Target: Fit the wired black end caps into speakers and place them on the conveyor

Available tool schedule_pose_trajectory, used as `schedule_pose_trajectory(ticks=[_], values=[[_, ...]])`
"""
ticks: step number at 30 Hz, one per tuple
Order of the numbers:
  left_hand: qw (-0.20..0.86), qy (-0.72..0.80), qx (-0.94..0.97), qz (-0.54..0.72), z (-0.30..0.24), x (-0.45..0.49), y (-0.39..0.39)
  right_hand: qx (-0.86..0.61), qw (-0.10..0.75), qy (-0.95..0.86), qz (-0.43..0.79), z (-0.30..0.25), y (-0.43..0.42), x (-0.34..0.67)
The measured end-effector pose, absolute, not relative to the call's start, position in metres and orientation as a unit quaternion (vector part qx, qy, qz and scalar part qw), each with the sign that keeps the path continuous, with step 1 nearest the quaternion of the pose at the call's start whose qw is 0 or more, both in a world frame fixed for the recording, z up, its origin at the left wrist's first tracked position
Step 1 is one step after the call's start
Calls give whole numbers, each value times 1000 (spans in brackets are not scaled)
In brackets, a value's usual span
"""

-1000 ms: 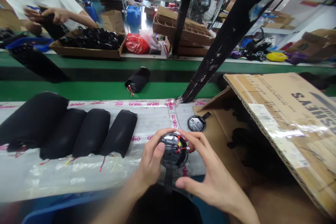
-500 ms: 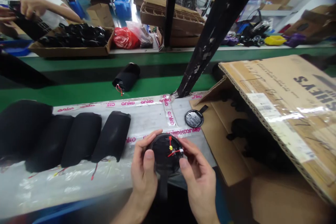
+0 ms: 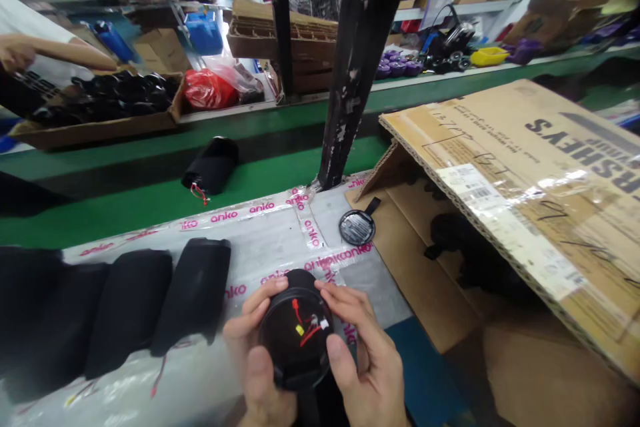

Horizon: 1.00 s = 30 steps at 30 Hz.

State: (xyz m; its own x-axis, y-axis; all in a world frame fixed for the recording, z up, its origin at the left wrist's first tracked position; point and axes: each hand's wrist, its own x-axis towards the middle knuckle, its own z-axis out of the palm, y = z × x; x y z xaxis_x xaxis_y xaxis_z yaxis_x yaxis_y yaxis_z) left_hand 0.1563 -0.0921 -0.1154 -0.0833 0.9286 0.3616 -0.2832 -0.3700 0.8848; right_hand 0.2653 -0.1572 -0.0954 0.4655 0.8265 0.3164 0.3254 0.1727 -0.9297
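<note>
Workshop: looked crowded beyond the belt, with a blue crate (image 3: 204, 33), a red bag (image 3: 207, 89) and a yellow tray (image 3: 490, 56) in view past a slanting black post (image 3: 350, 67).
Green belt (image 3: 280, 159): ran behind the bench and carried a black tube (image 3: 214, 163) on its side, with red wire at the near end.
Bench (image 3: 263, 233): was covered in pale sheeting and bound with tape, printed repeatedly in pink with "anko".
Carton (image 3: 500, 140): stood at the right over dark contents, hard to make out; bore large upside-down print, cut off at the edge of view, legible as "RSHEY'S", plus handwriting only partly readable, a "9" included.
White label (image 3: 510, 233): was stuck on the carton, with print too fine to read.
Black round part (image 3: 277, 313): was held over the bench's near edge, with a red connector (image 3: 296, 307), a yellow connector (image 3: 299, 330) and a white connector (image 3: 325, 324) showing on its face.
Left hand (image 3: 263, 347): gripped the left side of the round part, with fingers curled round the rim.
Right hand (image 3: 367, 347): gripped the opposite side, with fingers along the far rim and thumb nearer.
Strapped disc (image 3: 357, 227): lay beside the carton flap, apart from both hands.
Black sleeves (image 3: 195, 293): lay in a row at the left, with thin wires at the near ends.
Co-worker's hand (image 3: 17, 53): showed at far left near a shallow box (image 3: 105, 137) of black parts.
</note>
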Motion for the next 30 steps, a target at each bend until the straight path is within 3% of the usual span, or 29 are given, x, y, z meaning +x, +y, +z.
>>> schedule_pose_trajectory(ticks=[5,11,15,20,30], values=[[477,324,492,653,-111,154,-86,-614,618,-439,222,-101,-157,257],[599,382,488,507,-95,138,-77,-603,675,-305,297,-96,-157,241],[590,414,520,458,-102,127,-87,-613,678,-292,282,-95,-165,230],[554,384,534,510,-109,121,-96,-627,669,-307,257,-100,-174,227],[713,264,571,311,-75,129,-28,-591,675,-304,320,-87,-148,247]])
